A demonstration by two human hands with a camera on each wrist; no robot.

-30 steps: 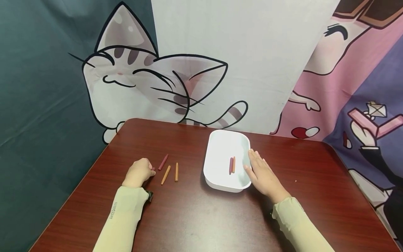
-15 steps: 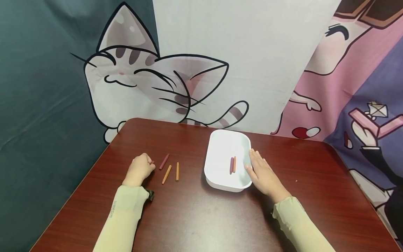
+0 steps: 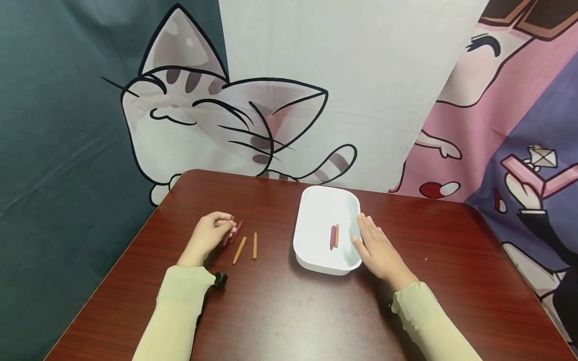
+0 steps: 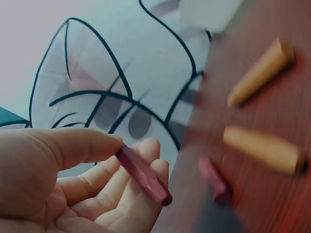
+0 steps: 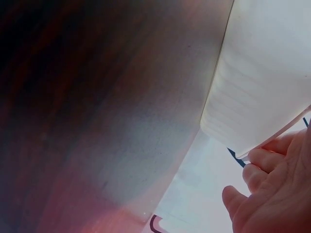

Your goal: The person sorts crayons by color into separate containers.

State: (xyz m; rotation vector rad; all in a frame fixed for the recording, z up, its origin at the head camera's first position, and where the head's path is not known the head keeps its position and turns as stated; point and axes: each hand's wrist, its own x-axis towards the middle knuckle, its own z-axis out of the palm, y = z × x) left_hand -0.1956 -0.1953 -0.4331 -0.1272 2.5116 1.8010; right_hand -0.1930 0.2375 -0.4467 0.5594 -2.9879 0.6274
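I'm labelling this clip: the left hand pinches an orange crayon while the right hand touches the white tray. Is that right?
Not quite: the left wrist view shows the left hand pinching a dark red crayon, not orange. The right hand touches the white tray.

The left forearm, in a pale green sleeve, reaches forward from the lower edge of the head view; the left hand angles inward from the wrist; its thumb extends to meet the loosely curled fingers in a light pinch; the right forearm, also sleeved, with the cuff bunched near the wrist, slants inward from the lower right; the right hand lies flat-fingered, the fingers nearly together, the thumb spread apart; both hands are well apart.
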